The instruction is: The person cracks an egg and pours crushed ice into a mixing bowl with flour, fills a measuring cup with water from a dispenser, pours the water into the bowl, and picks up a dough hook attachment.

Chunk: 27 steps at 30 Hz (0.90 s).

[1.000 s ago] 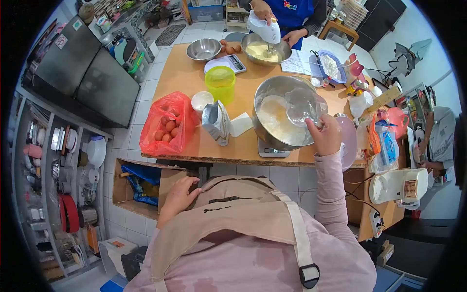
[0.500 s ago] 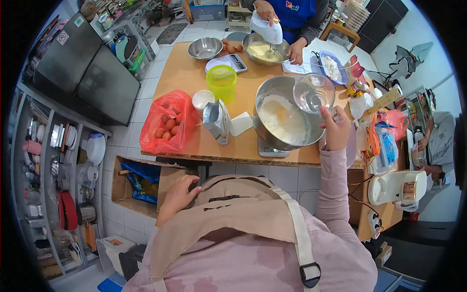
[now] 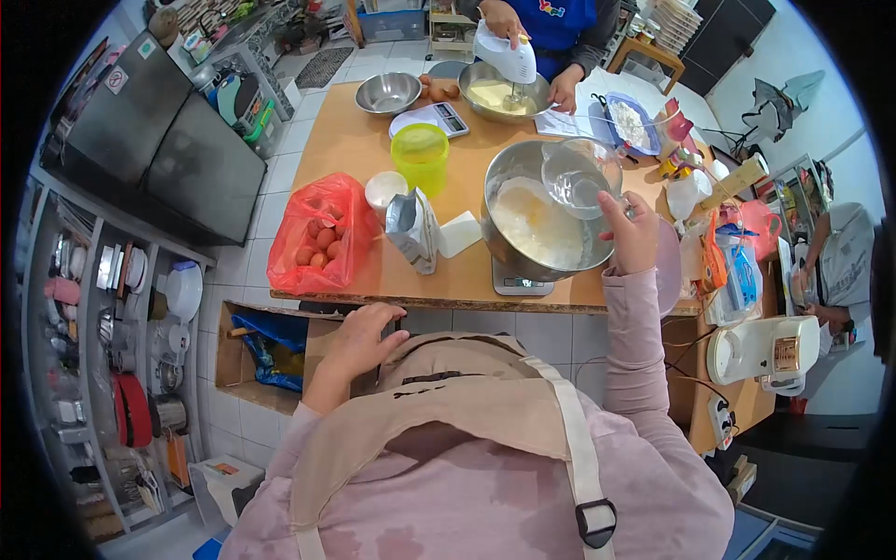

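Observation:
My right hand (image 3: pixel 631 230) grips a clear cup (image 3: pixel 571 175) by its near side. The cup tilts over the large steel bowl (image 3: pixel 519 259), above the right part of its opening. Inside the bowl lies white powder (image 3: pixel 537 229) with a small yellowish patch in it. Under the bowl, a digital scale (image 3: pixel 523 286) shows at the table's front edge. My left hand (image 3: pixel 362 340) is held low in front of that edge, fingers stretched out and holding nothing. Whether liquid runs from the cup I cannot make out.
A red bag of eggs (image 3: pixel 317 245), a foil pouch (image 3: pixel 411 233) and a yellow-green container (image 3: pixel 420 161) stand on the left. Across the table (image 3: pixel 373 140), a co-worker's hand (image 3: pixel 504 21) runs a white hand mixer (image 3: pixel 504 54) in a steel bowl (image 3: pixel 474 105).
My right hand has moved left, bringing the clear cup farther over the bowl. My left hand has risen toward the table edge, its fingers more extended.

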Tool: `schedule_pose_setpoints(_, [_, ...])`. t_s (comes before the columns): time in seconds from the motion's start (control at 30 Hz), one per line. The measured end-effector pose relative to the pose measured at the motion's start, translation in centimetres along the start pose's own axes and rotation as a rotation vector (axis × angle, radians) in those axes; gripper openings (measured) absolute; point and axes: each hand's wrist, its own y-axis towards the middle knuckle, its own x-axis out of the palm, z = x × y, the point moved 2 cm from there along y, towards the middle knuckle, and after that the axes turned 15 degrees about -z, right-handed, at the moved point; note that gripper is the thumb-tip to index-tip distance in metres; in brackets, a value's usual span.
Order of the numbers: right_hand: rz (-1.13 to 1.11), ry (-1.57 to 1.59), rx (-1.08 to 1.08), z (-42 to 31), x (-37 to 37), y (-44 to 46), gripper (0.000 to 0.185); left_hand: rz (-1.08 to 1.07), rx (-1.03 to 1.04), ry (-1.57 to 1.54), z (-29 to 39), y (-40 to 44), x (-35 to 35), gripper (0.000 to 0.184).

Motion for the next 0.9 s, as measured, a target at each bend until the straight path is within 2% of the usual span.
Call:
schedule_pose_setpoints(0.13, [-0.003,-0.280,-0.013,-0.7,0.1,-0.7,0.034,-0.027,-0.027,-0.050,-0.7,-0.3,0.7,0.033])
schedule_pose_setpoints(0.23, [0.032,-0.547,-0.124,-1.4,0.7,-1.5,0.038,-0.077,-0.064,0.005,-1.3,-0.7,1.1,0.033])
schedule_pose_setpoints(0.33, [0.037,-0.746,-0.165,-0.4,1.2,-1.7,0.040,-0.014,-0.035,-0.016,-1.9,-0.9,1.4,0.034])
schedule_pose_setpoints(0.53, [-0.009,-0.943,-0.250,-0.9,2.2,-1.8,0.043,-0.103,-0.013,-0.007,0.0,0.0,0.2,0.034])
schedule_pose_setpoints(0.63, [0.018,-0.950,-0.289,-0.9,2.4,-1.7,0.045,-0.062,0.032,0.023,0.0,0.8,-0.3,0.032])
schedule_pose_setpoints(0.73, [0.013,-0.916,-0.131,-0.4,1.6,-1.3,0.038,-0.040,0.012,0.003,0.3,0.8,-0.8,0.032])
schedule_pose_setpoints(0.83, [0.037,-0.437,-0.008,-0.1,0.5,-0.6,0.031,-0.054,0.030,0.013,-0.1,0.3,-0.5,0.034])
schedule_pose_setpoints(0.9, [0.054,0.009,0.042,0.3,0.0,-0.1,0.031,-0.037,-0.009,0.000,-1.0,0.0,-0.1,0.033])
